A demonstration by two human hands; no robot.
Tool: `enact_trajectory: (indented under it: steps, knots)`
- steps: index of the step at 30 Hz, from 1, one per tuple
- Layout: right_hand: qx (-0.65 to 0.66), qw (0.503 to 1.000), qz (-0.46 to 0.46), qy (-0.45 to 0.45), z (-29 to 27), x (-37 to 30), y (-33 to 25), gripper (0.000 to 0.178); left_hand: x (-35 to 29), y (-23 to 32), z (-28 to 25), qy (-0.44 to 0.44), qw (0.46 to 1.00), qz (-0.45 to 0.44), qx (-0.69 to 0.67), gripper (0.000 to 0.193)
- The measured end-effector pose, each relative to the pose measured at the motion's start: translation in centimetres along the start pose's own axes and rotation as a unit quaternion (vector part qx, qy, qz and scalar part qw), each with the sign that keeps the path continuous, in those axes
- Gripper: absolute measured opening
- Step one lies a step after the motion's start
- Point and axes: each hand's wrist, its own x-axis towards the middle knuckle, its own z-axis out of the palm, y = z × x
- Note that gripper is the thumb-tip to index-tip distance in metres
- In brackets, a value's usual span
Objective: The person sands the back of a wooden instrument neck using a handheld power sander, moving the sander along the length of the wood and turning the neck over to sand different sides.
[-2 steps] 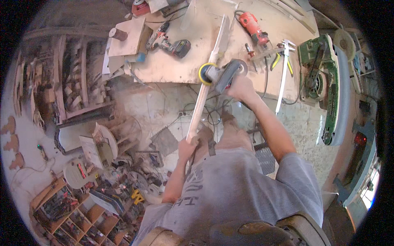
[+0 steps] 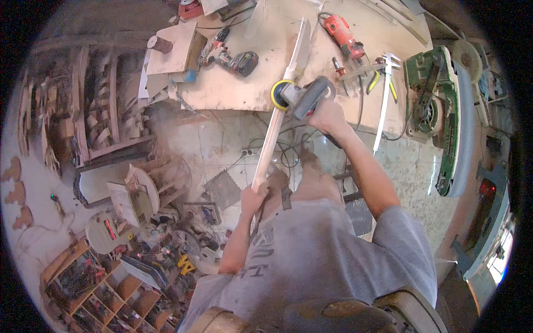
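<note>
A long, narrow wooden strip (image 2: 268, 145) slants from my body up over the front edge of the workbench. My left hand (image 2: 254, 201) is closed round its near end. In my right hand (image 2: 328, 117) is a grey and black orbital sander (image 2: 311, 97), gripped by its body. The sander's round pad (image 2: 282, 95), edged in yellow, stands on its side against the strip, close to the bench edge. The strip's far end rests over the bench top. My right fingers are partly hidden behind the sander.
The workbench (image 2: 222, 97) carries a cordless drill (image 2: 227, 58), a red power tool (image 2: 343, 36), pliers (image 2: 383, 83) and a long white caliper (image 2: 383, 111). A green belt machine (image 2: 427, 105) stands at the right. Cables lie on the tiled floor. Cluttered wooden compartments (image 2: 111, 294) fill the lower left.
The sander has shifted very slightly to the right and its pad is tilted a little differently. My left hand keeps its place on the strip.
</note>
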Motion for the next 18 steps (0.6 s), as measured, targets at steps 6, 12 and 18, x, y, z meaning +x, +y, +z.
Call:
enact_trajectory:
  steps: [6,12,18]
  knots:
    - [0.003,1.000,-0.012,-0.002,1.4,-0.1,0.2,0.059,-0.3,-0.2,-0.3,-0.027,0.999,0.015,-0.015,0.054]
    - [0.007,0.999,-0.047,-0.017,0.6,-1.0,0.1,0.060,-0.9,0.0,-0.1,-0.007,0.998,0.044,-0.046,0.053]
    - [0.015,0.999,-0.002,-0.028,-0.6,0.2,0.1,0.063,-0.4,0.0,0.1,-0.029,0.999,-0.005,-0.014,0.051]
